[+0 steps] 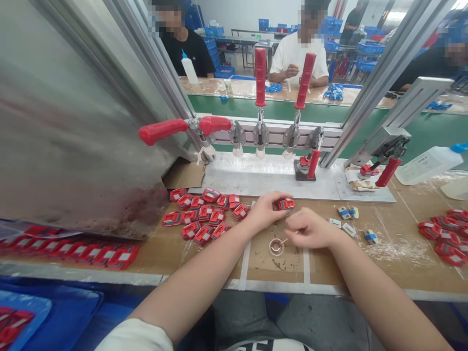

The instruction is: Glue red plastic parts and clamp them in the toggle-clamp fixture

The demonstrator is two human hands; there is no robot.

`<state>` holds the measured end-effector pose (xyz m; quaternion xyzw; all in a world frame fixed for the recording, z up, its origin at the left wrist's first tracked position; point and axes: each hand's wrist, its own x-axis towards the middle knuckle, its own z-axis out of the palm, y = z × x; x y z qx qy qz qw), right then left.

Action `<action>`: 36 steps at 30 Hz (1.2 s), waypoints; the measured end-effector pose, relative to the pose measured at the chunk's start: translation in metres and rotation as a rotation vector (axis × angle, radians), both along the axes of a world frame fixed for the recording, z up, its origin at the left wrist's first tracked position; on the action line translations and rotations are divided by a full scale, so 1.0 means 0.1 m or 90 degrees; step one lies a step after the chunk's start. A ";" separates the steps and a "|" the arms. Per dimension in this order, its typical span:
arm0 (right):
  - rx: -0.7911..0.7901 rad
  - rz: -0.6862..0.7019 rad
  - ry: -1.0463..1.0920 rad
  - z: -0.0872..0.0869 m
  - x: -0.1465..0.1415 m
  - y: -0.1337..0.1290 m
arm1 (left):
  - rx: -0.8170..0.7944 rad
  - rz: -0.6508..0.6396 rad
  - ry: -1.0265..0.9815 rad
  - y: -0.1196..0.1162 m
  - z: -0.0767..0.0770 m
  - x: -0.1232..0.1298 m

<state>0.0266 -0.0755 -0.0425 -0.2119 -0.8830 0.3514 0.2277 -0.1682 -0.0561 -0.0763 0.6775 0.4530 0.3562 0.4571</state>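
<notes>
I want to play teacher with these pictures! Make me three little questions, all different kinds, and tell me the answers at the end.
1. True or false: The left hand is holding a bottle with a blue cap.

2. Pick one. Which of these is closest to the right hand?
a) the flat piece of cardboard
b) the small round cup
c) the tall bottle across the way

3. Fill in the colour: The long handles on the metal clamps are ____.

Key:
1. False; it is holding a red and grey part.
2. b
3. red
</notes>
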 end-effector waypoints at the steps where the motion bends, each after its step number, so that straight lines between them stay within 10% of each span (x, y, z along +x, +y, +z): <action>1: 0.025 0.035 -0.046 -0.01 -0.04 -0.04 | 0.017 -0.001 -0.008 0.00 0.01 0.00; 7: 0.238 -0.037 -0.244 0.05 -0.10 -0.12 | -0.042 -0.007 -0.136 0.00 0.00 0.02; 14: 0.249 -0.620 -0.488 0.28 0.91 -0.12 | -0.077 0.003 -0.193 0.01 -0.05 0.03; 21: 0.277 -0.460 -0.636 0.15 1.26 -0.04 | 0.012 0.001 -0.196 -0.01 0.01 0.01; 29: 0.034 -0.411 -0.003 0.34 1.11 -0.34 | -0.027 -0.056 -0.259 -0.30 0.50 0.05; 36: 0.076 -0.367 0.065 0.59 0.83 -0.88 | -0.033 -0.116 -0.236 -0.70 0.81 0.26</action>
